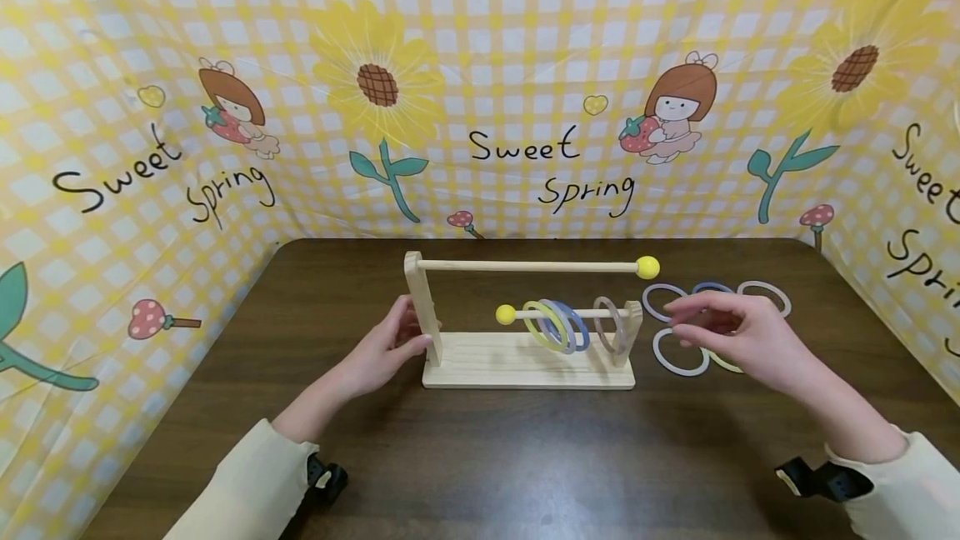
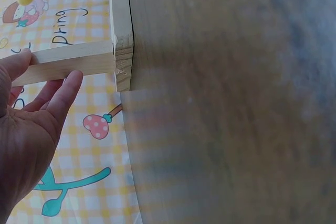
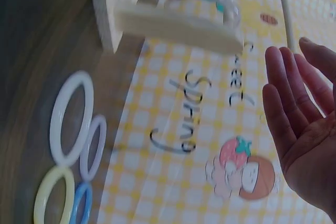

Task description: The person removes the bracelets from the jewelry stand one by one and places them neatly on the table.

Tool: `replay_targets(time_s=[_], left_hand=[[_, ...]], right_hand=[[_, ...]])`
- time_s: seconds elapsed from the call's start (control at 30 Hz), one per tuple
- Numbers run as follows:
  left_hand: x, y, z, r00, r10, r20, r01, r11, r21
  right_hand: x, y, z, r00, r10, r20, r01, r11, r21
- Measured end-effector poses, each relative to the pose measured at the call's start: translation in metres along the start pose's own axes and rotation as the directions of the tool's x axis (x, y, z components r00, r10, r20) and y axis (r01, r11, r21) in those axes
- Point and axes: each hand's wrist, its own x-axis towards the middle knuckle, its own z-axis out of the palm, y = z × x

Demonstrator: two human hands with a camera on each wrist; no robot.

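A wooden ring stand (image 1: 528, 365) has a long upper rod (image 1: 528, 267) and a shorter lower rod (image 1: 516, 315), each tipped with a yellow ball. On the lower rod hang several rings: a yellow ring (image 1: 534, 332), a blue ring (image 1: 582, 330), a pale one between them, and a pinkish ring (image 1: 602, 332) by the short right post. My left hand (image 1: 388, 348) pinches the tall left post (image 2: 73, 66) between thumb and fingers. To the right of the stand, my right hand (image 1: 738, 327) hovers over loose rings, its fingers relaxed with nothing in them.
Loose rings lie on the dark wooden table (image 1: 525, 457) right of the stand: a white ring (image 3: 54, 124), a yellow ring (image 3: 38, 198), a blue ring (image 3: 77, 208) and a pale purple ring (image 3: 84, 156) among them. A yellow checked cloth (image 1: 487, 40) encloses the back and sides.
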Motion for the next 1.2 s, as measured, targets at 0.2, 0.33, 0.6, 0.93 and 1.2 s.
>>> replay_targets(time_s=[0.2,0.33,0.6,0.93,1.2], left_hand=[[-0.001,0.001,-0.001,1.0,0.006,0.003,-0.006,1.0,0.001],[-0.001,0.002,0.0,1.0,0.008,0.0,-0.008,1.0,-0.003],[-0.002,0.004,0.0,1.0,0.016,-0.001,-0.016,1.0,-0.004],[-0.001,0.003,0.0,1.0,0.007,-0.005,-0.007,1.0,-0.006],[-0.001,0.003,0.0,1.0,0.0,-0.005,0.0,1.0,-0.002]], right_hand=[[0.006,-0.009,0.022,0.999,-0.04,-0.017,0.04,0.999,0.003],[0.011,-0.012,0.036,0.998,-0.062,-0.011,0.062,0.997,0.053],[0.018,-0.014,0.064,0.998,-0.058,-0.024,0.059,0.996,0.073],[0.028,-0.019,0.089,1.0,-0.023,-0.015,0.024,0.995,0.093],[0.035,-0.021,0.102,1.0,-0.012,-0.027,0.015,0.996,0.09]])
